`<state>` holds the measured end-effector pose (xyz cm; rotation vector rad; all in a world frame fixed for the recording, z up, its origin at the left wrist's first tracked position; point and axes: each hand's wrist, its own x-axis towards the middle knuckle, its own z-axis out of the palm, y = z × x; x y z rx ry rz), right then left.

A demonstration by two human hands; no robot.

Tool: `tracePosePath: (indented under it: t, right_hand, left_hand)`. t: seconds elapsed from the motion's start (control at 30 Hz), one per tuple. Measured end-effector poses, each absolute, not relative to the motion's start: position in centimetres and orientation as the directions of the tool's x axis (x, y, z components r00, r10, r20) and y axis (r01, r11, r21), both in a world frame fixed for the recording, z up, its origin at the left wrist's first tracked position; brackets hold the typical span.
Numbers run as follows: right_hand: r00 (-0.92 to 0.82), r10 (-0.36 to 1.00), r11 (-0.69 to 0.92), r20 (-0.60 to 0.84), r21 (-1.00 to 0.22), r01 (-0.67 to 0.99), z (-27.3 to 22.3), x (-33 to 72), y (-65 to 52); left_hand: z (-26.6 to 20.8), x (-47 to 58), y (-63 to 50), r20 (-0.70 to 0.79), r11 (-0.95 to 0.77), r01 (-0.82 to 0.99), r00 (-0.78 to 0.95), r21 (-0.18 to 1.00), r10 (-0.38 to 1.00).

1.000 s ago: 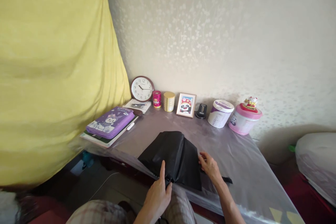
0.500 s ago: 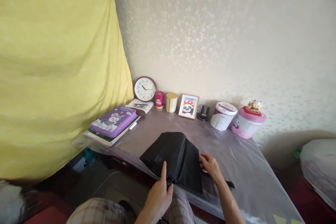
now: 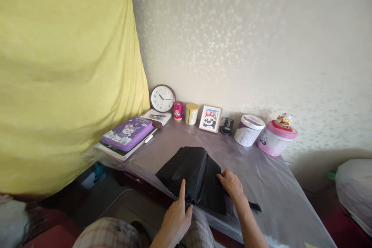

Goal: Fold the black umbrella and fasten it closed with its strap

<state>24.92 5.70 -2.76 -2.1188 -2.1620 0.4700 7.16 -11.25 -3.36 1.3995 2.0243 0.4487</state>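
Observation:
A black folding umbrella [image 3: 188, 168] lies collapsed at the table's front edge, its fabric panels loose and spread to both sides. My left hand [image 3: 176, 217] is closed around its near end, with the index finger stretched out along the fabric. The handle itself is mostly hidden by that hand. On the right, my right hand [image 3: 232, 184] pinches the outer edge of a fabric panel between thumb and fingers. A black strap [image 3: 255, 206] pokes out beyond my right forearm.
The table [image 3: 264, 186] has a clear plastic cover. At left lies a purple case [image 3: 128, 133] on books. Along the wall stand a clock [image 3: 162, 99], small cans, a picture frame [image 3: 210, 119], a white tub [image 3: 249, 131] and a pink-lidded tub [image 3: 276, 139] bearing a cat figurine.
My right hand has shifted slightly onto the panel's edge and now pinches it. The left hand keeps its hold. The whole view has shifted a little.

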Motion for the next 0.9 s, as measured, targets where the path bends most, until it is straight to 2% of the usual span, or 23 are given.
tracePosePath:
  t: [0.27, 0.43, 0.5, 0.57, 0.67, 0.77, 0.9]
  right_hand:
    - [-0.041, 0.976, -0.033, -0.214, -0.329, 0.944, -2.3, 25.2, 6.1]
    - [-0.043, 0.99, -0.012, -0.135, -0.383, 0.924, -2.9, 25.4, 6.0]
    - [-0.035, 0.997, -0.002, -0.072, -0.46, 0.888, -3.4, 25.5, 6.2]
    - [-0.003, 0.999, -0.025, -0.042, -0.626, 0.779, -4.0, 25.7, 6.4]
    - [0.058, 0.987, -0.158, -0.149, -0.869, 0.468, -4.4, 25.8, 6.5]
    - [0.036, 0.956, -0.291, -0.293, -0.916, 0.275, -4.4, 25.7, 6.2]
    - [-0.003, 0.942, -0.323, -0.334, -0.911, 0.256, -4.1, 25.3, 6.0]
  left_hand:
    - [-3.6, 7.1, -11.2, -0.299, 0.377, 0.694, -0.237, 0.613, 0.924]
    - [-3.4, 7.1, -11.2, -0.302, 0.387, 0.696, -0.248, 0.605, 0.92]
    - [-3.4, 7.2, -11.2, -0.305, 0.386, 0.695, -0.244, 0.607, 0.92]
    - [-3.5, 7.1, -11.2, -0.303, 0.381, 0.692, -0.239, 0.614, 0.923]
    - [-3.7, 7.1, -11.2, -0.302, 0.381, 0.693, -0.241, 0.611, 0.922]
    - [-3.6, 7.0, -11.2, -0.306, 0.381, 0.69, -0.236, 0.616, 0.922]
    - [-3.1, 6.9, -11.3, -0.309, 0.383, 0.649, -0.232, 0.657, 0.922]
